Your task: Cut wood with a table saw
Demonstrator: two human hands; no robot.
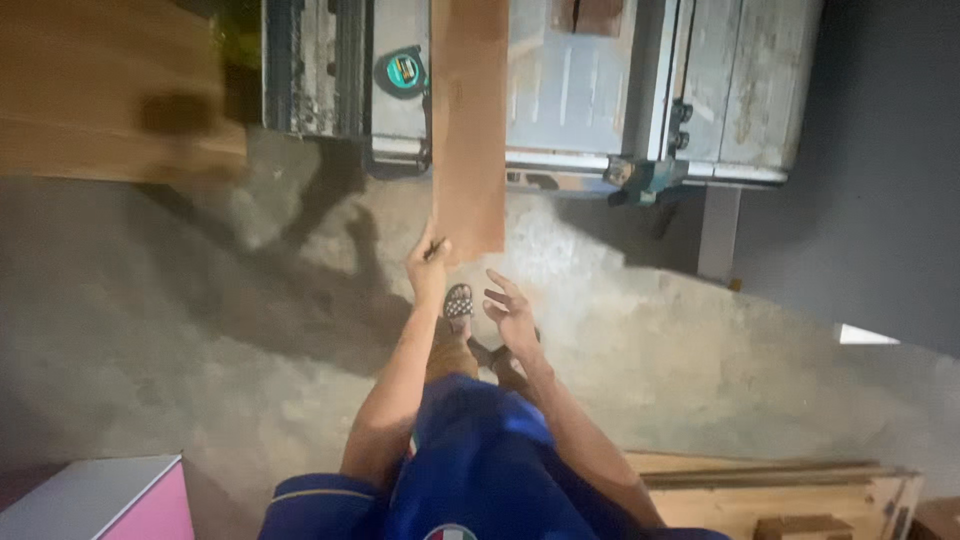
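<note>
Now my left hand [428,265] pinches the near corner of the board [468,120], which lies on the saw table [590,110] (tape measure [401,70] just beside it). My right hand [512,312] is open, empty; better it supports the board's overhanging end.

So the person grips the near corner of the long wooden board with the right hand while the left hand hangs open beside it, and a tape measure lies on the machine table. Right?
Not quite: the hands are swapped. In the head view the left hand grips the near corner of the wooden board, while the right hand hangs open beside it, touching nothing. The tape measure does lie on the machine table.
</note>
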